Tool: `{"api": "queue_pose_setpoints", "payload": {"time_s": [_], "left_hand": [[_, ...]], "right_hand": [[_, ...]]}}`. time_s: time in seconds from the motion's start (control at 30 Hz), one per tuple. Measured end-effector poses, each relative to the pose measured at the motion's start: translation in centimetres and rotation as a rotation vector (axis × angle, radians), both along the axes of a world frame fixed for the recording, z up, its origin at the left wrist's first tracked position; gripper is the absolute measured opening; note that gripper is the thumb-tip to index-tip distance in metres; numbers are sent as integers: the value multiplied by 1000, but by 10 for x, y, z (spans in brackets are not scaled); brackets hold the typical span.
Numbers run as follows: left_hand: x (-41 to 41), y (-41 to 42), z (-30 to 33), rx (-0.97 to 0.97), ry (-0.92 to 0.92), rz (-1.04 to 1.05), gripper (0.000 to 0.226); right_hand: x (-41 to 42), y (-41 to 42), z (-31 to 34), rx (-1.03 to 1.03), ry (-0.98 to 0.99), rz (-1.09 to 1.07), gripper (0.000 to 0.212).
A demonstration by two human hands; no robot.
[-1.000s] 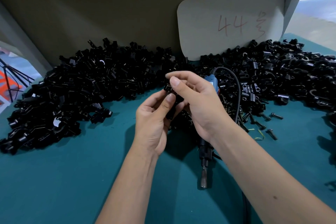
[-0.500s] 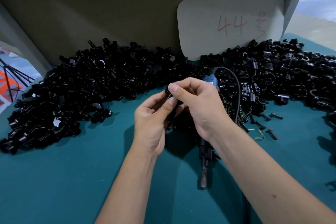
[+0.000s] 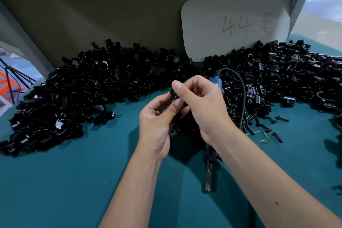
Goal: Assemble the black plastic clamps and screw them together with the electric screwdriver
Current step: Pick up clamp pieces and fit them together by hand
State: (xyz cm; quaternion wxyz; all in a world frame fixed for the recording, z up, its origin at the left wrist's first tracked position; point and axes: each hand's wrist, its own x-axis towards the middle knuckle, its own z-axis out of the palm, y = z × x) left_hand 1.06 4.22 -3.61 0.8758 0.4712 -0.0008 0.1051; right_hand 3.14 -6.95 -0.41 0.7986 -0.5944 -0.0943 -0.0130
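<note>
A teal table (image 3: 74, 181) carries heaped black clamps (image 3: 92, 89), loose screws (image 3: 266, 126) and an electric screwdriver (image 3: 209, 157).

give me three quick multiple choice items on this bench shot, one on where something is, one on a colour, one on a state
1. Where is the electric screwdriver?
A. lying on the table under the right forearm, bit end toward the camera
B. raised in the left hand
C. standing upright on the card

2. What colour is the table cover?
A. red
B. teal
C. white

3. What are the hands doing?
A. resting flat on the table
B. both pinching a small black clamp part between the fingertips
C. only the right hand touches a part

Key: 1 A, the tool lies on the cover with its cable looping back over the parts. 2 B, the bare cloth in front of the black clamp piles is teal. 3 B, the left hand and right hand meet on the clamp part above the table.
</note>
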Motion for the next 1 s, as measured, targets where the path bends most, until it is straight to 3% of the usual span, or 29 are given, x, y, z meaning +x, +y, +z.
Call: {"api": "queue_pose_setpoints", "payload": {"time_s": [0.1,0.27,0.43,0.57,0.67,0.8,0.9,1.0], "left_hand": [[0,3,0,-22,11,17,33],[-1,-3,0,54,12,10,32],[0,2,0,-1,9,29,40],[-2,-3,0,97,-1,42,38],[-2,-5,3,-6,32,48,30],[0,3,5,-231,57,28,21],[0,4,5,-194,102,27,25],[-1,3,4,-112,96,13,25]], "right_hand": [[-1,-1,0,-23,-27,39,15],[0,0,0,-88,-21,-72,33],[1,-2,0,-51,-64,20,19],[1,3,-2,-109,-21,-133,35],[2,1,1,-143,-42,-124,35],[8,-13,8,-228,-140,26,10],[11,-19,4,-438,-224,1,21],[10,-18,2,-423,-221,-64,25]]}}
